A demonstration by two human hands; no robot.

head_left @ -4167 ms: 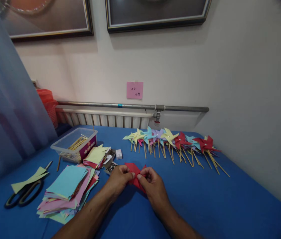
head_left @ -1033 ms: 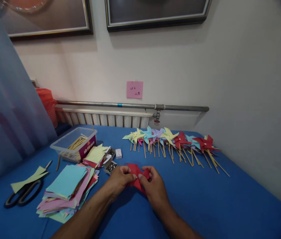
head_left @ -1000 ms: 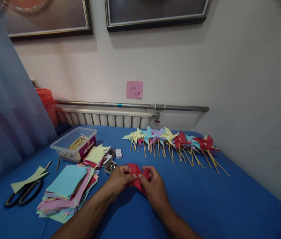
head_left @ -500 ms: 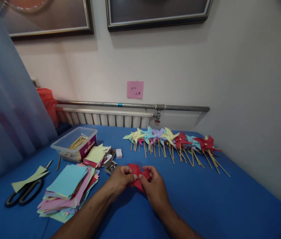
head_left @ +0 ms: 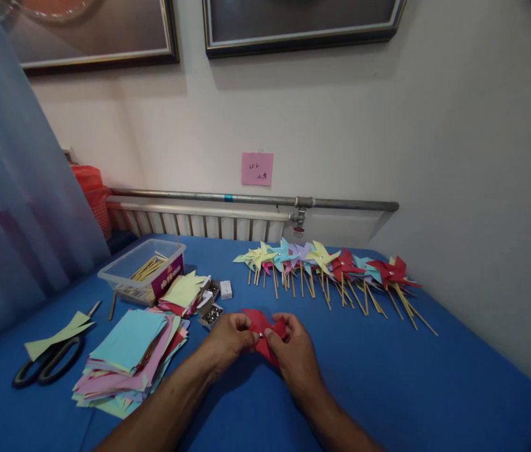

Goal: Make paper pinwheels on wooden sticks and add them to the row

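Note:
Between my two hands is a red paper pinwheel [head_left: 258, 320], its folded points gathered at the middle around a small silver pin head [head_left: 261, 336]. My left hand [head_left: 231, 339] pinches its left side, the thumb beside the pin. Closed on the right side is my right hand [head_left: 294, 348], with its thumb near the pin and fingers behind the paper. Whatever lies behind the paper is hidden. Just beyond my left hand sits a small open box of silver thumbtacks [head_left: 211, 313].
Finished pinwheels [head_left: 322, 257] on sticks lie in a row at the back right. To the left are a paper stack [head_left: 128, 339], a smaller stack [head_left: 181, 291], scissors [head_left: 61, 361] under cut paper, and a clear tub [head_left: 140, 263] of sticks. A radiator [head_left: 199, 216] runs behind the table.
The silver pin head at the pinwheel's centre shows more clearly now, my thumbs having parted slightly. Both hands keep their hold. The view has shifted a little.

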